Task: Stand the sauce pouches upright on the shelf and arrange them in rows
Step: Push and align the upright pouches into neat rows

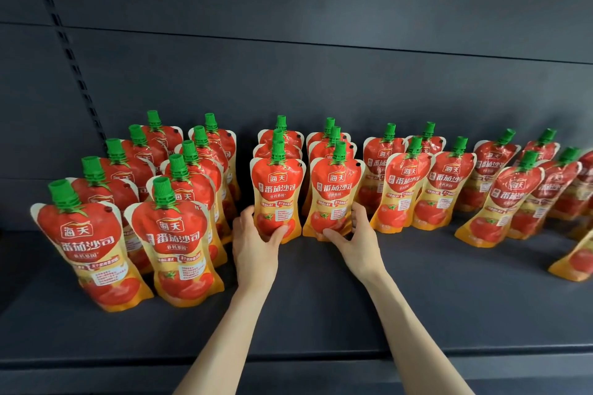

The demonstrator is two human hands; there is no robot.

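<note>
Pouches (173,234) of tomato sauce, red with green caps (162,186), stood upright on dark shelf (321,314), in rows running from back panel (321,74) toward front edge. Left hand (256,244) gripped base of front middle pouch (277,192), thumb on its front, fingers round its left side. Right hand (353,234) gripped base of neighbour pouch (333,196) just beside it on right, thumb in front, fingers round right side. Two longer rows near left end reached closest to front edge. Toward right end pouches leaned unevenly.
</note>
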